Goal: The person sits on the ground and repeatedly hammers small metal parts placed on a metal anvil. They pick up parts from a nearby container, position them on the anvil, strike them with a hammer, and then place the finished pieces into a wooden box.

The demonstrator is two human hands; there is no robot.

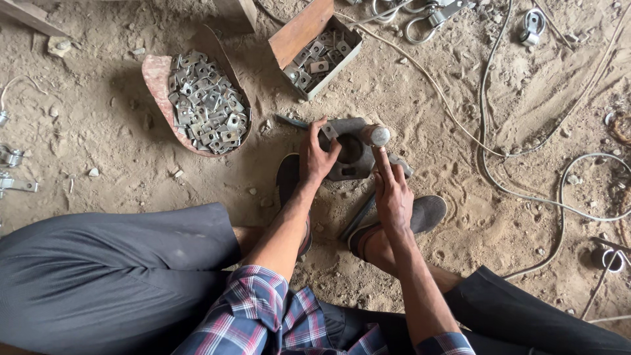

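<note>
- Metal die block (351, 152) sits on the sandy floor (118, 151) between the person's two feet, its round hole facing up.
- Left hand (318, 158) rests on the block's left edge; its grip pinches a small flat metal plate (329, 131) between thumb and fingertips, just at the hole's rim.
- Right hand (392, 194) lies beside the block's right edge, forefinger stretched up to touch the round-headed punch (376, 135); the other fingers are curled loosely, so this grip clasps nothing.
- Curved tray (197, 98) heaped with like plates lies up-left, well apart from the left hand, with bare sand between.
- Open box (322, 56) holding more plates stands just above the block, near the punch.
- Cables (486, 131) loop over the sand to the right, apart from the right hand.
- Dark shoes (424, 212) flank the block closely below, leaving little room there.
</note>
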